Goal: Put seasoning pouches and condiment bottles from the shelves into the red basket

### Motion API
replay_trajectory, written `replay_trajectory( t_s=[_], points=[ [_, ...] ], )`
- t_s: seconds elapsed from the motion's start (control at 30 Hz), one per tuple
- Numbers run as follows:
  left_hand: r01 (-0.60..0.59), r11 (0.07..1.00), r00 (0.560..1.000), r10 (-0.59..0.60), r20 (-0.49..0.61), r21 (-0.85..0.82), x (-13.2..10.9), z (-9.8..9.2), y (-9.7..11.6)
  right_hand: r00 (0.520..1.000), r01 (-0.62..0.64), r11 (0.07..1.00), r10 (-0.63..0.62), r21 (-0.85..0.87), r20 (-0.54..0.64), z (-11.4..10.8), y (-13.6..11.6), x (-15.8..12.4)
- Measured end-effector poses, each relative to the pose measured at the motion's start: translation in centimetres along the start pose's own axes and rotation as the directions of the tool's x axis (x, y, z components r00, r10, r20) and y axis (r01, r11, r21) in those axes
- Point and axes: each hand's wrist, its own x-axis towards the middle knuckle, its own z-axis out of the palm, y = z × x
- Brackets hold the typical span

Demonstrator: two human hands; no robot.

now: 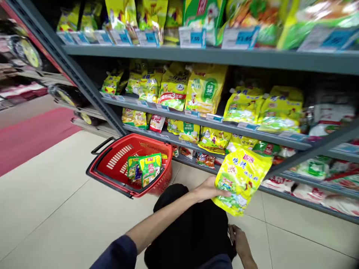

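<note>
My left hand (210,189) reaches across above my knees and grips a yellow bag of chicken seasoning (241,181) by its left edge. The thumb lies over the front of the bag, which is tilted and faces me. My right hand (238,237) hangs low beside my right knee, its fingers loosely bent and a little apart, with nothing seen in them. On the floor to the left stands a red shopping basket (119,153), its dark handles folded down. Inside it lie several packets, among them a green and yellow seasoning packet (150,168).
A grey store shelf (196,56) spans the view ahead, its levels stocked with mostly yellow bags (206,89). Price tags (192,37) line the edges. A slanting grey post (308,149) crosses the right side. Pale floor tiles (56,186) and a red floor strip (36,130) lie to the left.
</note>
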Motion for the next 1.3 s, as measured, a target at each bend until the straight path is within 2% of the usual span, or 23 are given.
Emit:
replay_trajectory(
  t_s=[0.07, 0.1, 0.2, 0.27, 0.33, 0.43, 0.57, 0.67, 0.8, 0.93, 1.13, 1.2, 1.3],
  points=[
    [0.032, 0.999, 0.999, -0.033, 0.036, 0.041, 0.1, 0.6, -0.6, 0.992, 0.018, 1.0, -0.021, -0.024, -0.127, -2.6, -2.1, -0.2],
    [0.039, 0.998, 0.997, -0.042, 0.061, 0.054, 0.1, 1.1, -0.9, 0.989, 0.014, 0.999, -0.008, 0.035, -0.148, -3.7, -3.5, -0.5],
    [0.051, 0.995, 0.985, -0.063, 0.16, 0.083, -0.2, 3.6, -0.9, 0.997, 0.052, 0.926, -0.027, 0.373, -0.071, -6.0, -7.7, -2.2],
    [0.042, 0.996, 0.974, -0.058, 0.217, 0.075, -0.5, 5.7, -0.6, 0.995, 0.092, 0.85, -0.095, 0.519, -0.021, -6.5, -9.8, -3.6],
    [0.02, 0.999, 0.971, -0.029, 0.237, 0.041, -0.9, 7.5, -0.2, 0.988, 0.14, 0.808, -0.152, 0.572, -0.028, -6.8, -11.1, -4.8],
    [-0.038, 0.999, 0.978, 0.04, 0.207, -0.01, -1.4, 8.5, -0.1, 0.985, 0.17, 0.847, -0.162, 0.504, -0.06, -7.3, -11.9, -5.6],
    [-0.078, 0.995, 0.989, 0.085, 0.118, -0.061, -2.6, 6.8, -0.3, 0.989, 0.144, 0.921, -0.142, 0.361, -0.033, -7.2, -14.3, -5.2],
    [-0.113, 0.99, 0.993, 0.115, 0.026, -0.085, -3.8, 4.9, 0.0, 0.967, 0.186, 0.908, -0.236, 0.376, 0.092, -6.0, -17.6, -4.8],
    [-0.194, 0.977, 0.98, 0.189, -0.063, -0.093, -5.5, 2.9, 1.6, 0.917, 0.267, 0.861, -0.365, 0.432, 0.159, -4.3, -20.7, -3.9],
    [-0.308, 0.949, 0.939, 0.291, -0.184, -0.069, -7.7, 1.2, 3.5, 0.913, 0.247, 0.847, -0.366, 0.47, 0.18, -2.7, -20.7, -2.7],
    [-0.289, 0.923, 0.909, 0.348, -0.23, 0.252, -9.8, -0.8, 4.3, 0.897, 0.225, 0.835, -0.379, 0.503, 0.228, 0.3, -20.2, -1.2],
    [-0.326, 0.91, 0.899, 0.382, -0.214, 0.257, -10.1, -1.9, 4.3, 0.872, 0.229, 0.862, -0.388, 0.453, 0.297, 1.2, -20.9, -0.8],
    [-0.392, 0.886, 0.851, 0.451, -0.269, 0.248, -10.5, -4.5, 4.6, 0.795, 0.262, 0.885, -0.424, 0.384, 0.434, 3.0, -22.8, 0.0]
  ],
)
